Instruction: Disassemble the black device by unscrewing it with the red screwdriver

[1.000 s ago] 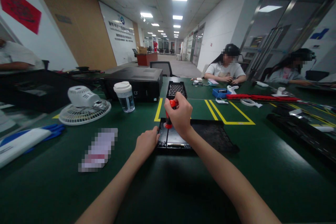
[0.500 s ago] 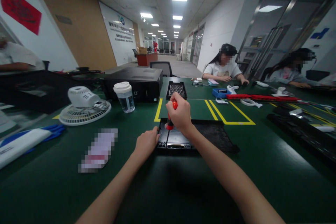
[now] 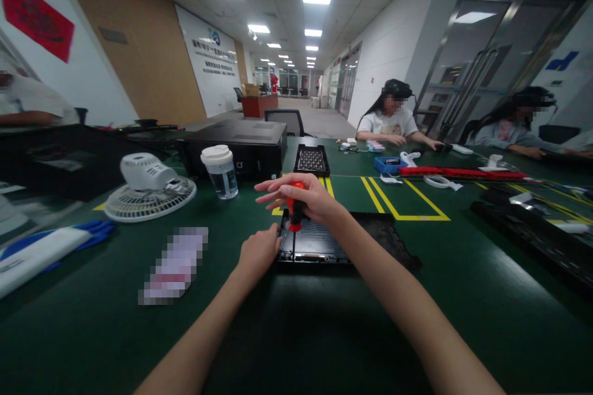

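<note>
Holding screwdriver point(image 3: 295, 210) shaft-down over black casing point(image 3: 370, 237) in right hand point(image 3: 314, 199), with fingers extended. Touching casing's left edge with left hand point(image 3: 258, 250); impossible to tell its grip width.

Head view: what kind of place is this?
Probably an office space used as a workshop. A ceiling-lit room with a wall sign and a reddish-brown desk suggests the office; the right hand's screwdriver over a black panel suggests bench work.
</note>
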`<action>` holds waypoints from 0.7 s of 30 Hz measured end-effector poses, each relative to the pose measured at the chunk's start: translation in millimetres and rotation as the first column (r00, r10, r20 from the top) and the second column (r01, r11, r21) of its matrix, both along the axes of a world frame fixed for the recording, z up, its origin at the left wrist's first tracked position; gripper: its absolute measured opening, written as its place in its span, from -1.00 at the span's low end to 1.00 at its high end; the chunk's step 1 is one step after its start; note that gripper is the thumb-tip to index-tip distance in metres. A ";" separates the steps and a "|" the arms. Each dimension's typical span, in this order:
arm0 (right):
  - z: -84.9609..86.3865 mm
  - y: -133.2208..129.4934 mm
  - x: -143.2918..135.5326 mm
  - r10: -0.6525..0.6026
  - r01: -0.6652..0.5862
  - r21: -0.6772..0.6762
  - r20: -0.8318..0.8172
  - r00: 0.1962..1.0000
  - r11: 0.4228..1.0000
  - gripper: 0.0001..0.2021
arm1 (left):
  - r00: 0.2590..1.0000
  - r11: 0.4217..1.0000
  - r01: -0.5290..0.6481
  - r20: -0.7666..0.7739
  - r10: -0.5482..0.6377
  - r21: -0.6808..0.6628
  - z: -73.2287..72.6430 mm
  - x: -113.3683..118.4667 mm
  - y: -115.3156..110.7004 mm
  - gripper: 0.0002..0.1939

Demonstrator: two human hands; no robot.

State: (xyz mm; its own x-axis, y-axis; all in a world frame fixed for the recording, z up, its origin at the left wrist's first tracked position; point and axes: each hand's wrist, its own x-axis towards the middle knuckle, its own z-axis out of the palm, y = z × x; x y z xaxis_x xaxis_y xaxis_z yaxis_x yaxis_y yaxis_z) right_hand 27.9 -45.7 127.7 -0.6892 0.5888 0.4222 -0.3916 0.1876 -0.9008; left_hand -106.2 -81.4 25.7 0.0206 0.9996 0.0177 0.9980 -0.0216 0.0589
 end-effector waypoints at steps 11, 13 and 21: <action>-18.1 18.3 -6.8 0.174 -0.177 -0.017 -0.098 0.980 0.984 -0.63 | 1.000 0.999 0.017 -0.003 -0.017 0.029 -5.6 -2.0 2.1 -0.70; -16.7 17.4 -7.0 0.169 -0.172 -0.032 -0.084 0.982 0.985 -0.59 | 1.000 0.999 0.020 -0.005 -0.020 0.031 -6.4 -2.5 2.8 -0.71; -11.9 17.5 -1.1 0.062 -0.070 -0.125 -0.071 0.996 0.990 -0.60 | 1.000 0.999 0.022 -0.002 -0.022 0.030 -7.2 -2.8 3.2 -0.71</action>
State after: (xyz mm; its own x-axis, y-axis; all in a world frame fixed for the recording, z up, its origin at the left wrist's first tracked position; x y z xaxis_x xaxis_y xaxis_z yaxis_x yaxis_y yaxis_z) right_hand 26.8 -28.2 115.8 -0.7010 0.5949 0.3933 -0.4597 0.0447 -0.8870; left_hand -109.0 -78.1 18.5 0.0425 0.9980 0.0474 0.9974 -0.0452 0.0566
